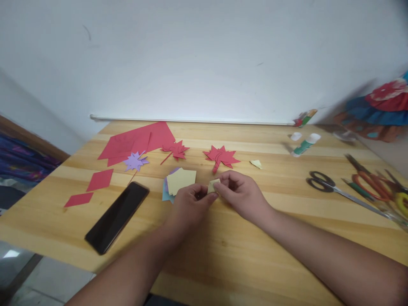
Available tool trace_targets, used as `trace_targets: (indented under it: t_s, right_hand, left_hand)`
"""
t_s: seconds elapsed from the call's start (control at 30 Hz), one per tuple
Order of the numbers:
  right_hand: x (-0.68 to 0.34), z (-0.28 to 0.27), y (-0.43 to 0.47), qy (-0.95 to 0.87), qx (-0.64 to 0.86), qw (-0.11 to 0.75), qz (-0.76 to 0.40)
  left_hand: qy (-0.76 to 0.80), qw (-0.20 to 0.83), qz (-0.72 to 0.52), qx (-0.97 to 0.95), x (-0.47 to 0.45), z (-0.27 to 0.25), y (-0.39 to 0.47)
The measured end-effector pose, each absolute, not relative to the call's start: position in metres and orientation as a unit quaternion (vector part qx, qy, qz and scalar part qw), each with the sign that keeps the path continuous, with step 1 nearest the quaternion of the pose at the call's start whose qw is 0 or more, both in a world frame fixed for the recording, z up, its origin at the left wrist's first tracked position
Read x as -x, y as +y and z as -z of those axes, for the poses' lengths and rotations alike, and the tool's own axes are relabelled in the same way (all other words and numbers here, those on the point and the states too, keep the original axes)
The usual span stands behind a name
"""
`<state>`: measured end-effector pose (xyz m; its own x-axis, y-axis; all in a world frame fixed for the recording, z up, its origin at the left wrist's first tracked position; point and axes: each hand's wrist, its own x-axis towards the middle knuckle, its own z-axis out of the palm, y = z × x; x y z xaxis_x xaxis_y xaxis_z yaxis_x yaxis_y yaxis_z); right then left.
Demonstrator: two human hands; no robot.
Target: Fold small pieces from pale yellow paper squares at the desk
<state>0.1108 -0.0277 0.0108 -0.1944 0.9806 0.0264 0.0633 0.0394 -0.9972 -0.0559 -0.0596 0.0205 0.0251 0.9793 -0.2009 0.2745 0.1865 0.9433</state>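
Observation:
Between my two hands is a small piece of pale yellow paper (213, 185), which looks folded. The fingers of my left hand (194, 200) pinch it from the left and below. From the right, my right hand (239, 192) grips it between thumb and fingers. Just behind my left hand lies a loose stack of yellow, purple and blue paper squares (181, 181). Two red paper maple leaves, one on the right (222, 156) and one on the left (175, 149), rest beyond my hands. A small yellow paper scrap (256, 163) lies to their right.
A black phone (117, 217) lies at front left, near red paper pieces (100, 179), a purple paper leaf (136, 161) and red sheets (137, 142). Scissors (334, 189), more tools (372, 182) and an uncapped glue stick (306, 144) are at right. A whiteboard (197, 63) stands behind.

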Motion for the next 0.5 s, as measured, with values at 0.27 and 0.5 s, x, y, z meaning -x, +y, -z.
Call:
trace_targets:
  t_s: [0.27, 0.5]
  right_hand:
    - [-0.1094, -0.0153, -0.0268, -0.564, 0.444, 0.442, -0.537]
    - [-0.1099, -0.0136, -0.0262, -0.569, 0.452, 0.454, -0.515]
  left_hand:
    - [0.588, 0.504, -0.359, -0.520, 0.0565, -0.0205, -0.0589]
    - [0.593, 0.491, -0.342, -0.538, 0.0570, -0.0198, -0.0589]
